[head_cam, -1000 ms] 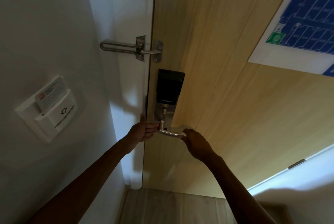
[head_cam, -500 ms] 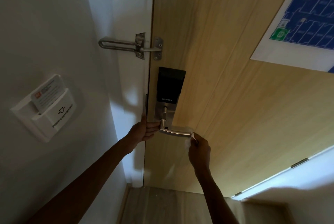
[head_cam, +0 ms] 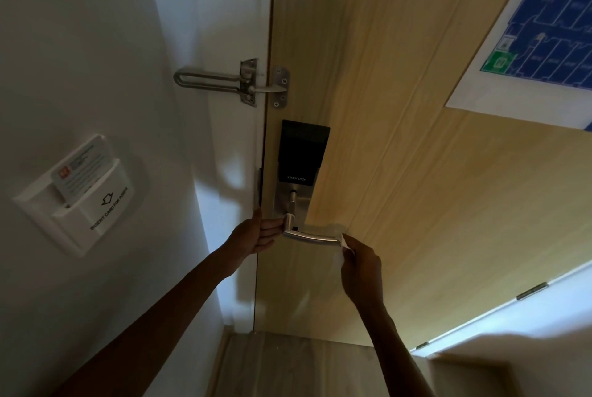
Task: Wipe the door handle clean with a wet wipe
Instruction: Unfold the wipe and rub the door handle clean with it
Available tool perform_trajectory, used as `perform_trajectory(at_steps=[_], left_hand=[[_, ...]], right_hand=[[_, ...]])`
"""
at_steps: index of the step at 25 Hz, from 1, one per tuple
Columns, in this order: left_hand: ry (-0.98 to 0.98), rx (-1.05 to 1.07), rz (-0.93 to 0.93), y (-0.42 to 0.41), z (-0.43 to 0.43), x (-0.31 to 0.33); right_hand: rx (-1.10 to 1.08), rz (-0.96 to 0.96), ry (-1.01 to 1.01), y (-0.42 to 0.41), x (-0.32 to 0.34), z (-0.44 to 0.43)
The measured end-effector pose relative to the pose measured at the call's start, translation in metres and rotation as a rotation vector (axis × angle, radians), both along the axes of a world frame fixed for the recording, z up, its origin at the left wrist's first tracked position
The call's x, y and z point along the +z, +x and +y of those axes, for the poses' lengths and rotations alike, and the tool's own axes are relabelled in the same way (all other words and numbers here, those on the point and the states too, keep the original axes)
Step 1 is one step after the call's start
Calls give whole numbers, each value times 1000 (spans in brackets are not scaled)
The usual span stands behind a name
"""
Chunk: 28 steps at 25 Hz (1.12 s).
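Note:
A silver lever door handle (head_cam: 309, 237) sticks out to the right from a smart lock plate (head_cam: 299, 169) on the wooden door (head_cam: 400, 172). My left hand (head_cam: 256, 235) rests at the door's edge, its fingers touching the handle's pivot end. My right hand (head_cam: 360, 268) holds a small white wet wipe (head_cam: 344, 244) pinched at the free tip of the lever. Most of the wipe is hidden by my fingers.
A swing-bar door guard (head_cam: 230, 81) spans the frame and door above the lock. A white key-card holder (head_cam: 78, 193) with a card in it is on the left wall. An evacuation plan (head_cam: 538, 41) hangs at upper right. Wooden floor (head_cam: 288, 364) lies below.
My right hand has slid along the lever from near its middle out to its free tip, with the wipe now showing. The left hand has stayed at the pivot end.

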<state>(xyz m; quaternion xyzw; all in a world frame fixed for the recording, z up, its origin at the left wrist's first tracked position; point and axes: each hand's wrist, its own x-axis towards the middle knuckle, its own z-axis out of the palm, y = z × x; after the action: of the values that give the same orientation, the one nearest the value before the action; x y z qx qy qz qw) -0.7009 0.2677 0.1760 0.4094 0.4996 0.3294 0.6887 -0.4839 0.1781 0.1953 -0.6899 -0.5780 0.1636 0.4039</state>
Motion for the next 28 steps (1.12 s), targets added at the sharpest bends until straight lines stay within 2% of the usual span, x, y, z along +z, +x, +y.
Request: perform_trajectory(at_steps=[3, 7, 9, 16, 19, 21, 23, 28], left_hand=[[4, -1, 20, 1, 0, 0], [16, -12, 21, -1, 1, -6], [35, -32, 24, -3, 4, -8], [11, -41, -3, -2, 7, -14], [-12, -28, 8, 1, 8, -17], [-19, -21, 79, 7, 8, -17], [-11, -29, 135, 11, 8, -18], [39, -13, 138, 11, 6, -18]], right_hand=[[99, -157, 91, 3, 3, 11], [257, -508, -35, -30, -4, 25], [295, -593, -13, -45, -13, 21], [161, -552, -10, -1, -18, 21], [266, -522, 1, -37, -19, 23], [326, -537, 16, -45, -20, 25], [289, -556, 6, -26, -22, 25], [179, -577, -37, 9, -26, 20]])
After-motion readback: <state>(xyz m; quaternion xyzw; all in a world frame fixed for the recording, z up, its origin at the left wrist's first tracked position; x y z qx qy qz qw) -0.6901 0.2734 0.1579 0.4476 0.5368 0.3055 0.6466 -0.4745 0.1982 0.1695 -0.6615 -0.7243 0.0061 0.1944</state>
